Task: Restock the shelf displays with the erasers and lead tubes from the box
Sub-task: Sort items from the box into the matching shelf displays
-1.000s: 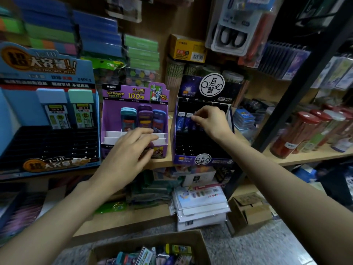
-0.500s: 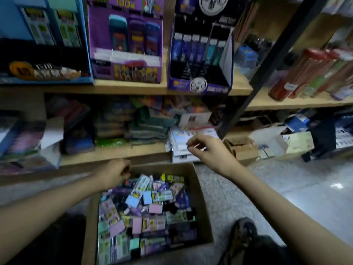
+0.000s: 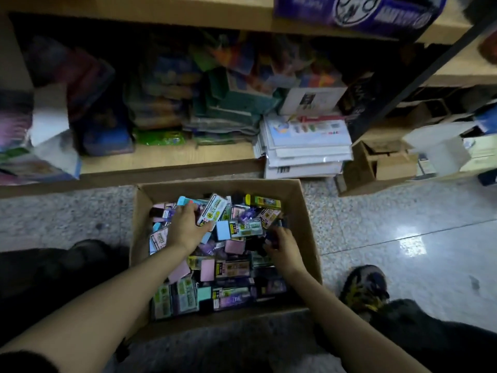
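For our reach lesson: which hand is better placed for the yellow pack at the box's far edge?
Probably the right hand: nearer the yellow pack; left hand is at a white-green pack.

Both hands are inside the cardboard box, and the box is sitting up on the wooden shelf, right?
No. The left hand and right hand are inside the cardboard box, but the head view shows it sitting on the floor in front of the wooden shelf.

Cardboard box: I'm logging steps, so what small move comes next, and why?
Probably lift both hands out toward the shelf: the left hand seems to grip a green-labelled packet, the right hand pinches a dark item, both inside the cardboard box.
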`<state>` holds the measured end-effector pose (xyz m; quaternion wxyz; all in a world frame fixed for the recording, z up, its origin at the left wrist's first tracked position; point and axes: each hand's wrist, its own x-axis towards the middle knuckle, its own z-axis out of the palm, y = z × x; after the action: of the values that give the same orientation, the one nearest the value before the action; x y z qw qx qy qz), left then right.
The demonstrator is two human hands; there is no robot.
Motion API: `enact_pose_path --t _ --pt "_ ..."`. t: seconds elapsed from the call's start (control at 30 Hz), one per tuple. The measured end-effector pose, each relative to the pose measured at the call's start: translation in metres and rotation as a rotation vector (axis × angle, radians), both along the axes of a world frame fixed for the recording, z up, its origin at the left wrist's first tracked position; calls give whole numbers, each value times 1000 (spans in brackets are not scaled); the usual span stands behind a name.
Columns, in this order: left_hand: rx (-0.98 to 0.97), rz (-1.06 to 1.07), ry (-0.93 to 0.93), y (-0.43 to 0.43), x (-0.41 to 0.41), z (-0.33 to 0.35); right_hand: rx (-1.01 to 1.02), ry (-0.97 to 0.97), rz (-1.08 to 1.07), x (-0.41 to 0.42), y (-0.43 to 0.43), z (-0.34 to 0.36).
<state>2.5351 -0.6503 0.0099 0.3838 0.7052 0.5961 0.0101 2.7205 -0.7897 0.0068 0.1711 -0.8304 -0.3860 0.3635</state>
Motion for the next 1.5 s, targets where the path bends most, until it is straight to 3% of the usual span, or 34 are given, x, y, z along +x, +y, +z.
enact_pose_path --t 0.13,0.33,0.57,0.77,0.87,1.1,1.23,1.33,1.43,1.5 --pt "12 21 5 7 11 -18 40 -165 357 17 35 -17" --pt "-1 16 43 11 12 -36 -125 -259 752 42 87 -27" --pt "-13 36 -113 6 -2 -38 -74 -395 857 32 92 -30" --pt "18 196 -228 6 -16 -30 -41 -284 954 10 85 -27" --pt "-72 304 -317 6 -21 -26 -60 -225 790 -5 74 -28" --pt "-291 327 -383 -9 -24 -21 -191 108 -78 -17 52 -35" --pt "-371 327 -408 -21 -24 -18 -159 296 -407 -32 53 -35" --pt "-396 364 -432 -29 -24 -16 -146 323 -427 -53 60 -35" --pt "-403 366 -437 -31 -24 -15 -181 203 -347 -63 64 -34" --pt "-412 382 -458 -30 -24 -15 -150 260 -400 -64 64 -35"
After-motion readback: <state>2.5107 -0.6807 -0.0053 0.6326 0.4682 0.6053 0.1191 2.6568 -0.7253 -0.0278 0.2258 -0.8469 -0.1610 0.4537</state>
